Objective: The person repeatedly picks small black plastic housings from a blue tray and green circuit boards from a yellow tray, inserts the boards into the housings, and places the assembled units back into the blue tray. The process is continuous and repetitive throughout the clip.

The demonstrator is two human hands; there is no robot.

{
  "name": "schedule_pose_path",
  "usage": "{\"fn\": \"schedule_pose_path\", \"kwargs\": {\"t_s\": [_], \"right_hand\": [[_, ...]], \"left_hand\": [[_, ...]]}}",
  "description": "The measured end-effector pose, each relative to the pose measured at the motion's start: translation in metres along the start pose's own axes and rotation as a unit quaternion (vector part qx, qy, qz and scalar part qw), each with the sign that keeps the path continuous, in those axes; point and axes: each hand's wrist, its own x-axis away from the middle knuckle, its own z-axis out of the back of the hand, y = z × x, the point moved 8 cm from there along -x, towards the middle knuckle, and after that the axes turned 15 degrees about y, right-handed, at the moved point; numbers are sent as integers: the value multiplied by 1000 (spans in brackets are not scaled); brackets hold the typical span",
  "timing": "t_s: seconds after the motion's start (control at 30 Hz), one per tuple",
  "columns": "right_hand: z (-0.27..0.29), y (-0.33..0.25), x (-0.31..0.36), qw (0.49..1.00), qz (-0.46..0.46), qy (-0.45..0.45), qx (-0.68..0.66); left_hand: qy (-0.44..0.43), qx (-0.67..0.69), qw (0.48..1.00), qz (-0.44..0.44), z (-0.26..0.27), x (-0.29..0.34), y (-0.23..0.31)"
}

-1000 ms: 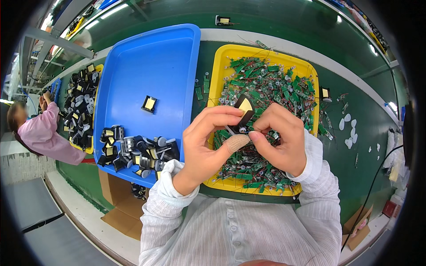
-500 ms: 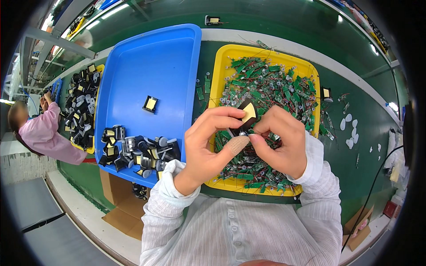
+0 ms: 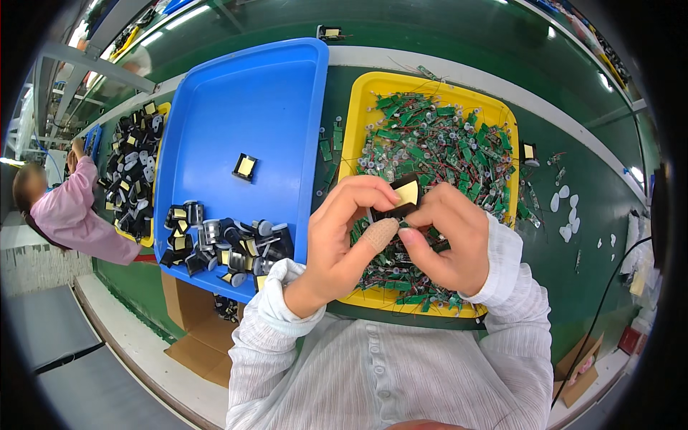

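Over the yellow tray (image 3: 351, 147), my left hand (image 3: 347, 236) is closed on a black plastic housing (image 3: 405, 195) with a cream-coloured pad on its face. A tan bandage wraps the left thumb. My right hand (image 3: 451, 240) meets it, thumb and forefinger pinched at the housing's lower edge. Whatever sits in that pinch is too small and covered to make out. Beneath both hands, the tray is heaped with green circuit boards (image 3: 459, 154) on thin red and black wires.
On the left, a blue tray (image 3: 229, 100) holds a pile of black housings (image 3: 215, 240) and a lone one (image 3: 245, 167). Another yellow tray (image 3: 159, 143) of housings lies beyond, beside a person in pink (image 3: 75, 204). White oval pieces (image 3: 566, 215) are scattered at right.
The housing in my left hand has turned, its pad now lying more sideways. My right fingers have shifted slightly left. A part on the far green belt has moved left.
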Motion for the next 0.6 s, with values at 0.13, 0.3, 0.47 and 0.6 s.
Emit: {"fn": "schedule_pose_path", "kwargs": {"t_s": [0.13,0.3,0.47,0.6], "right_hand": [[0,17,0,996,-75,12,-43],[-2,17,0,995,-76,9,-61],[-8,17,4,995,-80,-8,-61],[-9,17,6,993,-88,-20,-78]], "left_hand": [[7,44,996,75,-3,2,-12],[4,78,992,101,-4,0,-16],[8,65,995,79,-2,2,-13],[7,53,998,33,-2,3,-9]]}}
